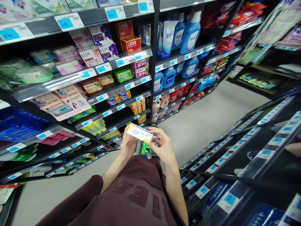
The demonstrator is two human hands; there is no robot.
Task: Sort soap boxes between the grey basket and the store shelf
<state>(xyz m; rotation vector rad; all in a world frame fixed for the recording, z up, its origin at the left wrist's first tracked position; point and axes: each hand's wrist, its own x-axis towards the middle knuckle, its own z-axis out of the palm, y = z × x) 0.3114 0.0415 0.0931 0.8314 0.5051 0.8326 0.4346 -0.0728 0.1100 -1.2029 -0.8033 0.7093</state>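
Observation:
A small white box with yellow ends [140, 133] is held in front of my body, its printed side facing up. My left hand [128, 145] grips its left end, with the fingers partly hidden behind it. At the right end, the fingers and thumb of my right hand [162, 145] close round the box's edge. Below the box, partly covered by my hands, are green packages [147, 148] in what looks like a basket. What kind of product the box contains is too small to read.
Shelves on the left hold soap boxes [91, 56], wrapped soap bars [123, 74] and blue detergent bottles [191, 32]. Another shelf rack [235, 150] with price tags runs along the right. Grey floor [199, 122] stretches between them, and slippers [258, 81] sit on a far rack.

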